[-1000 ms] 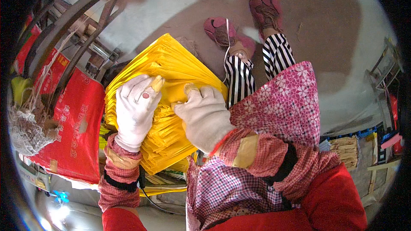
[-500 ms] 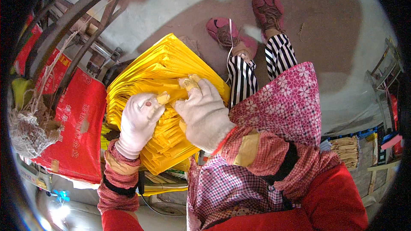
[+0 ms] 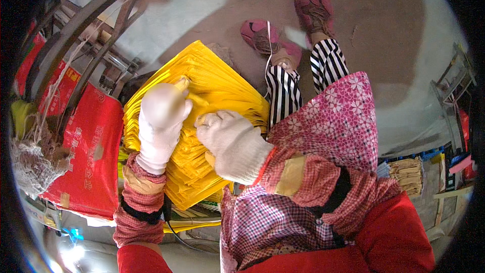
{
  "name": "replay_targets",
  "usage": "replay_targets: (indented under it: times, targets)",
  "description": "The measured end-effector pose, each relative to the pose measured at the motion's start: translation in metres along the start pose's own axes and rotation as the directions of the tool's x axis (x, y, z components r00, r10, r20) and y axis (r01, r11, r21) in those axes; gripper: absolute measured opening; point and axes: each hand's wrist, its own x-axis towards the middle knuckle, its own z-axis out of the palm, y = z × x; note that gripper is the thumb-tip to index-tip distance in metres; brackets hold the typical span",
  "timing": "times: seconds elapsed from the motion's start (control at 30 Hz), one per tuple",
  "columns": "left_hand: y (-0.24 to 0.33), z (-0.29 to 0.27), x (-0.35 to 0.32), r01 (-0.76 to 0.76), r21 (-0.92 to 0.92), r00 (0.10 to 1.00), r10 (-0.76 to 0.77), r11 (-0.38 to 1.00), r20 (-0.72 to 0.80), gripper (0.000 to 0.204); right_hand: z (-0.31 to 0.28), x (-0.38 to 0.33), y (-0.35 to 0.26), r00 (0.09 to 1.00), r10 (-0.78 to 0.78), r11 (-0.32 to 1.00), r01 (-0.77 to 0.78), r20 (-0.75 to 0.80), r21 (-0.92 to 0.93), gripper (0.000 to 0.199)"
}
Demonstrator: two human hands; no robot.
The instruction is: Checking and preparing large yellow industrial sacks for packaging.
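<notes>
A thick stack of thin, folded yellow sheets (image 3: 230,86) lies below my hands, its edges fanned on the left and near sides. My left hand (image 3: 162,121), in a white glove with yellow tape on a finger, is curled over the left part of the stack. Its back is blurred, and what its fingers hold is hidden. My right hand (image 3: 235,144), gloved alike, rests lower on the right part. Its fingers are bent down and closed on the ruffled sheets in the middle.
A red printed cover (image 3: 93,144) hangs to the left, beside a bundle of frayed string (image 3: 38,164) and a dark metal frame (image 3: 83,28). My patterned apron (image 3: 336,116) spreads at right. Stacked brown sheets (image 3: 408,176) stand farther right. A bright lamp (image 3: 73,254) glows at lower left.
My left hand has moved up and away over the stack. My right hand has drawn back toward me and slightly left, its fingers more curled.
</notes>
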Motion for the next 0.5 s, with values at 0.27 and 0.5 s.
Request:
replay_targets:
  times: [0.27,0.5]
  targets:
    - [0.011,-0.005,-0.013,0.293,-0.117,0.946,-0.27,0.949,0.181,0.036,0.01,-0.004,-0.002,0.965,0.238,0.953,-0.209,-0.114,0.219,0.034]
    - [0.008,-0.014,-0.016,0.437,-0.232,0.879,-0.358,0.869,0.314,0.036,0.01,-0.001,0.001,0.969,0.24,0.967,-0.244,0.059,0.076,0.043]
